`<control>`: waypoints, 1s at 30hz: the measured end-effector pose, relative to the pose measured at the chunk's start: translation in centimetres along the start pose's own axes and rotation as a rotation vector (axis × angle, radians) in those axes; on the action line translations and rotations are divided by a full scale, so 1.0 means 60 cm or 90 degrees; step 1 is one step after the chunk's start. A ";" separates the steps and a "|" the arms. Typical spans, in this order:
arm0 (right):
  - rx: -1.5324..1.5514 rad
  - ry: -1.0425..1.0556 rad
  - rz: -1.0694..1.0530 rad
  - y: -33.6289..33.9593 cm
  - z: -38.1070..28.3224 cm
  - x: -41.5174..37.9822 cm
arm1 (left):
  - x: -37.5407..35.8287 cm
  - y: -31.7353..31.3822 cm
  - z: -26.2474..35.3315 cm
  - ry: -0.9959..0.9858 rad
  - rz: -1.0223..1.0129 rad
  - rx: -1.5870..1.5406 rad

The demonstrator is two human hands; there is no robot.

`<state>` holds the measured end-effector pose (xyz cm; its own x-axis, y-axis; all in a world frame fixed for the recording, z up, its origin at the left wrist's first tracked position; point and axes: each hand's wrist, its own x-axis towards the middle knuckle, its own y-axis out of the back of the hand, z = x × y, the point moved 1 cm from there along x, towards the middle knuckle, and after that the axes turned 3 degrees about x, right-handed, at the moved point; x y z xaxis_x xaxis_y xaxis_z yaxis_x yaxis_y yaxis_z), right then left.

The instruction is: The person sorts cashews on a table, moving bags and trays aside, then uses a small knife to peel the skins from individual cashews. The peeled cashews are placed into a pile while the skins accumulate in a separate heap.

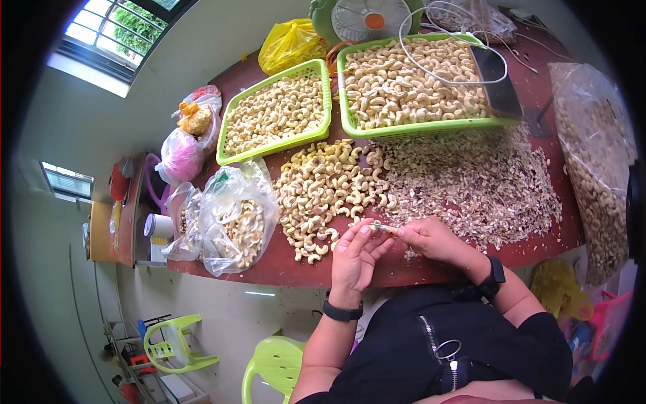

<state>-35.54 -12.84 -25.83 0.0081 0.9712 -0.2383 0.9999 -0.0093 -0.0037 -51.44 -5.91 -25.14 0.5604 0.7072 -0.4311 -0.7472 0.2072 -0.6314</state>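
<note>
Over the front of the red table, my left hand (356, 254) pinches a cashew (374, 227) between thumb and fingertips. My right hand (433, 238) is closed around a small knife (388, 229) with a light handle, its tip meeting the nut; the blade is too small to see clearly. Just beyond my left hand lies a loose pile of cashews (323, 185), pale with some yellowish ones at the back. A wide heap of brown skin flakes (471, 185) spreads beyond my right hand.
Two green baskets (326, 101) (344, 111) of cashews stand behind the piles, with a phone (494, 81) and white cable on the right one. Clear bags (266, 202) of nuts sit at left, a large sack (595, 155) at right. A fan (336, 20) stands at back.
</note>
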 end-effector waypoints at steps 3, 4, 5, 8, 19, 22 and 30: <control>-0.011 -0.007 0.003 0.002 -0.003 0.000 | 0.000 -0.001 -0.004 -0.024 -0.008 0.030; -0.011 -0.008 0.003 0.002 -0.003 0.000 | 0.000 -0.001 -0.005 -0.024 -0.008 0.030; -0.021 -0.002 0.006 0.001 -0.003 0.001 | 0.000 -0.001 -0.006 -0.031 -0.005 0.030; -0.037 0.014 0.008 0.000 -0.002 0.002 | 0.003 0.000 -0.010 -0.051 0.010 0.031; -0.090 0.058 0.013 0.000 0.005 0.008 | 0.006 -0.008 -0.018 -0.102 0.056 0.024; -0.076 0.046 0.034 0.000 0.005 0.008 | 0.007 -0.010 -0.022 -0.103 0.060 0.003; -0.047 0.024 0.027 0.004 0.004 0.006 | 0.008 -0.015 -0.014 -0.044 0.048 -0.034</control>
<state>-35.32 -12.56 -26.12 0.0489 0.9787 -0.1994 0.9964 -0.0341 0.0772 -50.21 -6.29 -25.33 0.4755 0.7652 -0.4341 -0.7653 0.1165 -0.6330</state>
